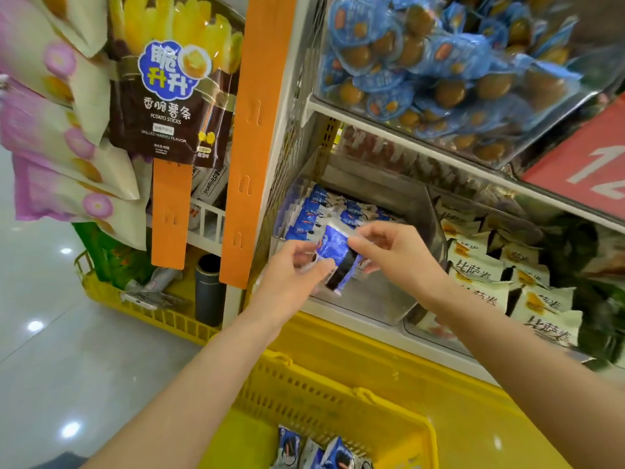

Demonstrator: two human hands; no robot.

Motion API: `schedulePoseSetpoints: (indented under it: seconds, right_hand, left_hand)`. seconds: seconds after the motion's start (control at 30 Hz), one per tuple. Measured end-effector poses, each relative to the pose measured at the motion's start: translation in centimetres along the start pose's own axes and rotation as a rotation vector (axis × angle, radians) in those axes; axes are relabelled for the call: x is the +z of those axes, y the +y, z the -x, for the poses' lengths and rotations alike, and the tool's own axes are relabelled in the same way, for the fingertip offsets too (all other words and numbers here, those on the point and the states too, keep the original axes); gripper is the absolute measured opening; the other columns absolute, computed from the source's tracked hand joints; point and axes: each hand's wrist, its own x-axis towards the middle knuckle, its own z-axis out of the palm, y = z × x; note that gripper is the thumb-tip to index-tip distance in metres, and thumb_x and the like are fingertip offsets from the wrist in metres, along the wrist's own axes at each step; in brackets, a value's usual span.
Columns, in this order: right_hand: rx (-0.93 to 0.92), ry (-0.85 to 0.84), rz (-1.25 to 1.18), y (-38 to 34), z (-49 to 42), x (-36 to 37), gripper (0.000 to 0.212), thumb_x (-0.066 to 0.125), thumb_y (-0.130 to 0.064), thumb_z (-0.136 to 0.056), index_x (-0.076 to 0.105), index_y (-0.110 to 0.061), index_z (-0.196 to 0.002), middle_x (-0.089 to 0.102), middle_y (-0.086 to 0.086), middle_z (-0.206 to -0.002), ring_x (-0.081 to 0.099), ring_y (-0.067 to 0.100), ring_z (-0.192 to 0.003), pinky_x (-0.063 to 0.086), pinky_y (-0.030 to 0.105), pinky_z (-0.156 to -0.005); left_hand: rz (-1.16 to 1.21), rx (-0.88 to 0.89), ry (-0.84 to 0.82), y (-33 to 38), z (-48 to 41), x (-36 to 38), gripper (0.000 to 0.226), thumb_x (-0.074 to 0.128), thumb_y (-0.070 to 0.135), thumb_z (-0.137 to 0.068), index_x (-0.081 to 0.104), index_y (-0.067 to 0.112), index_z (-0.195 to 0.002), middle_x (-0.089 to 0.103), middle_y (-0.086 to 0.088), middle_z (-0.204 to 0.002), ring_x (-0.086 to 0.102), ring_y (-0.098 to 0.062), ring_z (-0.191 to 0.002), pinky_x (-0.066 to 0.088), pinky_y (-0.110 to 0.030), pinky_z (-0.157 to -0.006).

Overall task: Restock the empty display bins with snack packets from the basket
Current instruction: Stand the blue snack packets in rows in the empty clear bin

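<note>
Together both hands — left [297, 272], right [392, 252] — pinch one blue snack packet [333, 255] above the clear bin [389, 299].

Glossy pale floor [40, 350] with ceiling-light reflections.

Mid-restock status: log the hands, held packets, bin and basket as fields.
left hand: grips lower end of held packets
right hand: pinches their upper end
held packets: blue-and-white, above clear bin, not set down
clear bin: stocked row at back left, front floor bare
yellow basket: a few spare packets inside
right of bin: white-and-yellow packets
</note>
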Motion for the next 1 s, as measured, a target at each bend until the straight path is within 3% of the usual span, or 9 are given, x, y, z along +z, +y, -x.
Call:
schedulePoseSetpoints:
  seconds: [0.1, 0.17, 0.23, 0.33, 0.43, 0.63, 0.73, 0.87, 1.0]
  right_hand:
    - [-0.116, 0.124, 0.068, -0.3, 1.6, -0.3, 0.007, 0.065, -0.015, -0.086, 0.068, -0.020, -0.083, 0.069, -0.004, -0.087, 0.066, 0.009, -0.080, 0.055, 0.025, -0.075]
    - [-0.258, 0.116, 0.203, -0.5, 2.9, -0.2, 0.009, 0.069, -0.014, -0.082, 0.069, -0.023, -0.083, 0.067, -0.010, -0.089, 0.063, 0.004, -0.085, 0.053, 0.022, -0.078]
    - [-0.396, 0.072, 0.373, -0.3, 4.2, -0.1, 0.009, 0.071, -0.011, -0.080, 0.072, -0.019, -0.086, 0.066, -0.008, -0.091, 0.062, 0.004, -0.087, 0.051, 0.020, -0.080]
    - [-0.442, -0.044, 0.518, 0.2, 5.7, -0.1, 0.010, 0.070, -0.016, -0.081, 0.074, -0.018, -0.090, 0.065, -0.003, -0.104, 0.060, 0.008, -0.099, 0.050, 0.024, -0.087]
    - [-0.404, -0.138, 0.501, 0.5, 6.6, -0.1, 0.015, 0.066, -0.024, -0.084, 0.069, -0.025, -0.099, 0.058, -0.012, -0.111, 0.054, 0.000, -0.107, 0.045, 0.019, -0.094]
    - [-0.041, 0.104, 0.193, -0.4, 5.5, 0.0, 0.038, 0.062, -0.032, -0.087, 0.047, -0.032, -0.121, 0.051, -0.024, -0.103, 0.053, -0.015, -0.091, 0.044, 0.002, -0.075]
    - [0.090, 0.078, 0.063, -0.6, 4.8, 0.1, 0.053, 0.064, -0.036, -0.085, 0.039, -0.028, -0.131, 0.051, -0.019, -0.109, 0.056, -0.005, -0.093, 0.047, 0.012, -0.075]
    - [0.037, -0.031, 0.207, -0.3, 4.4, -0.5, 0.040, 0.070, -0.033, -0.080, 0.058, -0.023, -0.116, 0.064, -0.010, -0.105, 0.061, 0.005, -0.094, 0.052, 0.030, -0.088]
    - [-0.054, -0.198, 0.352, 0.3, 4.3, -0.8, 0.032, 0.072, -0.037, -0.076, 0.058, -0.036, -0.104, 0.062, -0.017, -0.101, 0.058, -0.006, -0.088, 0.048, 0.016, -0.077]
  left_hand:
    - [0.012, -0.219, 0.038, 0.5, 0.5, -0.4, 0.027, 0.042, 0.043, -0.095, 0.052, 0.018, -0.091, 0.061, -0.001, -0.095, 0.061, -0.019, -0.089, 0.053, -0.040, -0.083]
    - [0.298, -0.463, -0.103, 0.9, 0.7, -0.6, 0.045, 0.033, 0.047, -0.096, 0.058, 0.010, -0.097, 0.066, -0.010, -0.093, 0.064, -0.024, -0.078, 0.054, -0.037, -0.068]
    - [0.495, -0.493, -0.209, 1.0, 1.1, -0.6, 0.042, 0.040, 0.040, -0.096, 0.059, 0.004, -0.107, 0.068, -0.015, -0.092, 0.065, -0.025, -0.073, 0.054, -0.035, -0.064]
    - [0.564, -0.372, -0.183, 0.8, 1.4, -0.5, 0.023, 0.054, 0.017, -0.091, 0.060, 0.003, -0.109, 0.069, -0.013, -0.094, 0.066, -0.019, -0.076, 0.058, -0.030, -0.065]
    - [0.484, -0.273, -0.134, 0.6, 1.4, -0.6, 0.021, 0.058, 0.011, -0.089, 0.060, 0.006, -0.109, 0.069, -0.010, -0.102, 0.067, -0.016, -0.087, 0.056, -0.029, -0.071]
    - [0.282, -0.042, -0.182, 0.6, 1.7, -0.5, 0.034, 0.059, 0.015, -0.088, 0.057, 0.026, -0.120, 0.066, 0.002, -0.112, 0.063, -0.010, -0.104, 0.050, -0.024, -0.083]
    - [0.059, 0.123, -0.205, 0.6, 1.9, -0.3, 0.032, 0.060, 0.017, -0.089, 0.056, 0.044, -0.106, 0.063, 0.010, -0.112, 0.056, -0.005, -0.108, 0.047, -0.020, -0.086]
    - [-0.160, 0.273, -0.121, 0.8, 1.7, -0.2, 0.033, 0.065, 0.013, -0.085, 0.059, 0.032, -0.110, 0.063, 0.013, -0.104, 0.058, -0.003, -0.098, 0.048, -0.014, -0.077]
    - [-0.376, 0.338, -0.197, 0.8, 1.6, -0.4, 0.028, 0.072, 0.017, -0.078, 0.059, 0.039, -0.089, 0.063, 0.018, -0.090, 0.060, 0.002, -0.083, 0.049, -0.016, -0.071]
